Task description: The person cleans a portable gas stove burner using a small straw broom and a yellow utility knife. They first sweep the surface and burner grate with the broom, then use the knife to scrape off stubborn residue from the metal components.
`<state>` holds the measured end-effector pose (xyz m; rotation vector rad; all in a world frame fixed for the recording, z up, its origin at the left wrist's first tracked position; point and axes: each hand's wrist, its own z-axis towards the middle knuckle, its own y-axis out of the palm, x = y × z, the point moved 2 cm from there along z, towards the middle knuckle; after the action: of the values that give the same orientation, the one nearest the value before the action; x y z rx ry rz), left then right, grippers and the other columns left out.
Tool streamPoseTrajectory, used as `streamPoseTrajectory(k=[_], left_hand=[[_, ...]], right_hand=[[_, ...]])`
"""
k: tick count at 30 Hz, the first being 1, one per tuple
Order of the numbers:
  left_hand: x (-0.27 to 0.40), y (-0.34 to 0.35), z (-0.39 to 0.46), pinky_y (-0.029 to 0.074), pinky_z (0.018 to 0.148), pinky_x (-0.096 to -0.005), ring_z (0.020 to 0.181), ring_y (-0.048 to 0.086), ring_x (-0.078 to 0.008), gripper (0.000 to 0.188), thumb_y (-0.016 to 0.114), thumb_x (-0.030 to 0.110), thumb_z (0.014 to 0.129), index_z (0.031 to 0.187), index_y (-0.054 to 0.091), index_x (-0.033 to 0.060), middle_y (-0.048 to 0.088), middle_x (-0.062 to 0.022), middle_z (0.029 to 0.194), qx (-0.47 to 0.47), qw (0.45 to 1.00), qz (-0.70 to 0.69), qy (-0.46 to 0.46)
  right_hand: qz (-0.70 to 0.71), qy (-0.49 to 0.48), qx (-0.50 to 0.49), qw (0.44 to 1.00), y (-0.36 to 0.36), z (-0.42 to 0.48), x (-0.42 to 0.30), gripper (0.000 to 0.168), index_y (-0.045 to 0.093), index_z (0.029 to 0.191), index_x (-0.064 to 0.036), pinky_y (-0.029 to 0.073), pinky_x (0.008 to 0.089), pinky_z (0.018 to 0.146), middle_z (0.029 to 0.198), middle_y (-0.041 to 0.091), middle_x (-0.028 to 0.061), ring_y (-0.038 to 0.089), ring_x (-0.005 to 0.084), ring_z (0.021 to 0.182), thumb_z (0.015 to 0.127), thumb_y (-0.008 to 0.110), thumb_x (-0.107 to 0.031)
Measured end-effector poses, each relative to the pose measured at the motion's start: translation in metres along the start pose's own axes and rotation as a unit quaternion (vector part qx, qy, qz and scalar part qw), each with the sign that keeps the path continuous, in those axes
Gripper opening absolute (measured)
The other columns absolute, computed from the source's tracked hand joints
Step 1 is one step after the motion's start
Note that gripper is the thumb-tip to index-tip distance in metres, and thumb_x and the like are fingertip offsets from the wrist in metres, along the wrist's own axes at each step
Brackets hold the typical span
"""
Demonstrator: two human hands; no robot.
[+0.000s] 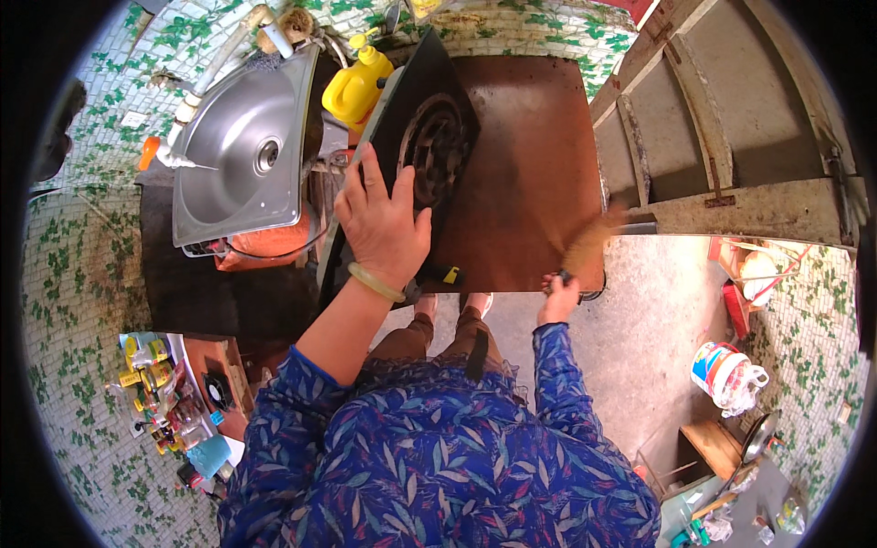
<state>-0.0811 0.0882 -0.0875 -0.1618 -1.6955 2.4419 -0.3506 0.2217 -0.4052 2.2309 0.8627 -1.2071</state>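
My left hand holds the edge of a black gas stove, its fingers spread over the rim. The stove is tipped up on its side, with a round burner facing right. Beneath and beside it lies a reddish-brown tabletop with dark specks near its back edge. My right hand grips the dark handle of a brush with tan bristles. The bristles are blurred and lie over the table's front right corner. A black and yellow object rests near the stove's lower edge.
To the left are a stainless steel sink and a yellow pump bottle. A wooden frame structure borders the table's right side. Several bottles stand lower left. On the floor at right is a white bucket.
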Motion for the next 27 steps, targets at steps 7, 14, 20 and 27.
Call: streamPoseTrajectory(k=[7, 14, 20, 27], left_hand=[[0.006, -0.004, 0.002, 0.033, 0.105, -0.053, 0.133, 0.038, -0.0447, 0.063, 0.082, 0.027, 0.072, 0.131, 0.061, 0.0141, 0.034, -0.0264, 0.155, 0.002, 1.0, -0.014, 0.005], [0.0, -0.008, 0.002, 0.036, 0.105, -0.0537, 0.132, 0.04, -0.0448, 0.067, 0.082, 0.023, 0.073, 0.135, 0.057, 0.0131, 0.036, -0.0255, 0.154, -0.009, 1.0, -0.025, 0.0], [-0.001, -0.013, 0.012, 0.04, 0.104, -0.0533, 0.128, 0.045, -0.0456, 0.066, 0.08, 0.017, 0.074, 0.135, 0.056, 0.0095, 0.039, -0.0259, 0.152, -0.002, 0.998, -0.055, -0.004], [-0.012, -0.012, 0.022, 0.044, 0.098, -0.051, 0.119, 0.05, -0.0406, 0.058, 0.08, 0.017, 0.072, 0.125, 0.058, 0.0078, 0.05, -0.0219, 0.137, 0.005, 0.998, -0.055, -0.03]], right_hand=[[0.017, 0.022, -0.087, 0.996, 0.071, -0.03, -0.024, 0.027, 0.059, 0.102, -0.003, 0.052, 0.0278, 0.06, 0.089, 0.067, 0.0076, 0.064, 0.0155, 0.067, 0.078, 0.069, 0.001], [0.132, 0.258, -0.183, 0.939, 0.164, -0.077, -0.016, 0.027, 0.056, 0.107, 0.001, 0.056, 0.0347, 0.063, 0.088, 0.066, 0.0133, 0.069, 0.0252, 0.078, 0.081, 0.062, 0.002], [0.122, 0.241, -0.269, 0.924, 0.19, -0.054, 0.02, 0.017, 0.061, 0.098, 0.002, 0.053, 0.0365, 0.061, 0.087, 0.066, 0.0114, 0.066, 0.0255, 0.074, 0.082, 0.059, -0.001], [0.062, 0.248, -0.236, 0.937, 0.205, -0.046, 0.032, 0.01, 0.064, 0.094, -0.002, 0.052, 0.0368, 0.057, 0.082, 0.067, 0.0092, 0.065, 0.023, 0.074, 0.085, 0.059, -0.002]])
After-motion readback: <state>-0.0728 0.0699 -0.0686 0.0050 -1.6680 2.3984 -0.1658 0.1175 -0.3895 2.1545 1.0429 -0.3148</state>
